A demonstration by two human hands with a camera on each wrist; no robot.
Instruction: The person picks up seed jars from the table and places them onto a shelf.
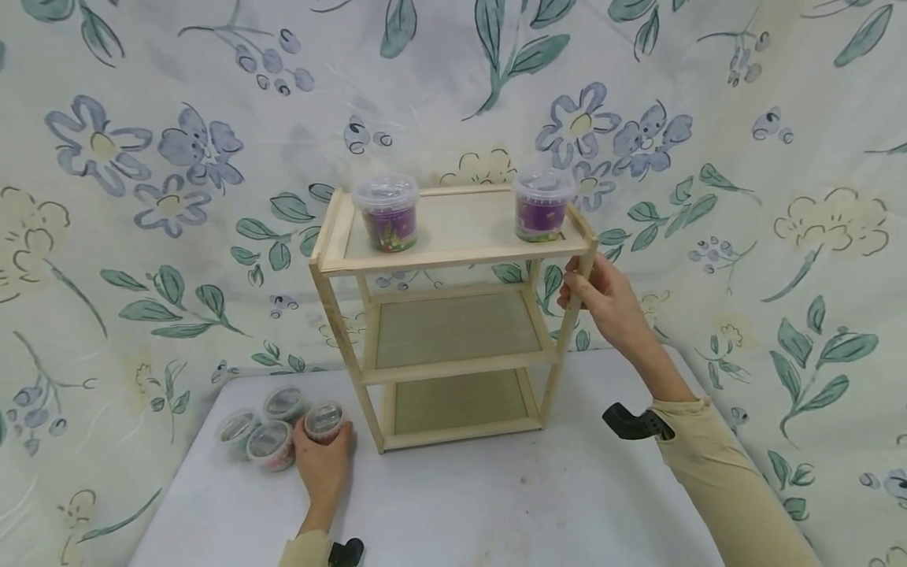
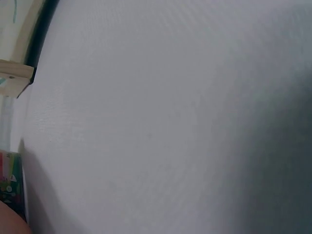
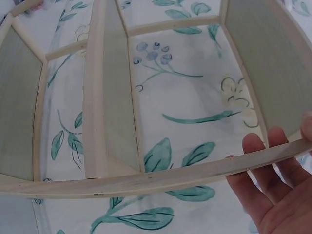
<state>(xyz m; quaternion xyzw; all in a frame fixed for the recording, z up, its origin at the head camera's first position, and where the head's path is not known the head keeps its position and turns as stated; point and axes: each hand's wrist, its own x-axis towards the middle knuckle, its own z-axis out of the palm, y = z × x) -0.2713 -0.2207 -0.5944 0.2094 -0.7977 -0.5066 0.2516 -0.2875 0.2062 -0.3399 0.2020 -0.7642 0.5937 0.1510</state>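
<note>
Head view: your left hand (image 1: 322, 465) holds a lidded plastic tub (image 1: 324, 431) between curled thumb and fingers, left of the three-tier wooden shelf (image 1: 453, 367); its axis is upright, lid (image 1: 326, 414) up. Your right hand (image 1: 605, 298) grips the shelf's front right post (image 1: 569, 319).

Left wrist: the tub's printed wall (image 2: 10, 178) shows near the shelf's foot (image 2: 14, 78).

Right wrist: your fingers (image 3: 253, 195) wrap the post below the shelf's top tier (image 3: 273, 53).

A smooth white table (image 1: 602, 504) bears a few small brownish specks (image 1: 523, 479) towards its front. Behind the table and past both its sides spreads a pale floral sheet (image 1: 425, 110), slightly creased, printed with blue yellow-centred flowers, berry sprigs, green leafy stems and, beyond the table's right side, cream blossoms (image 1: 832, 222).
</note>
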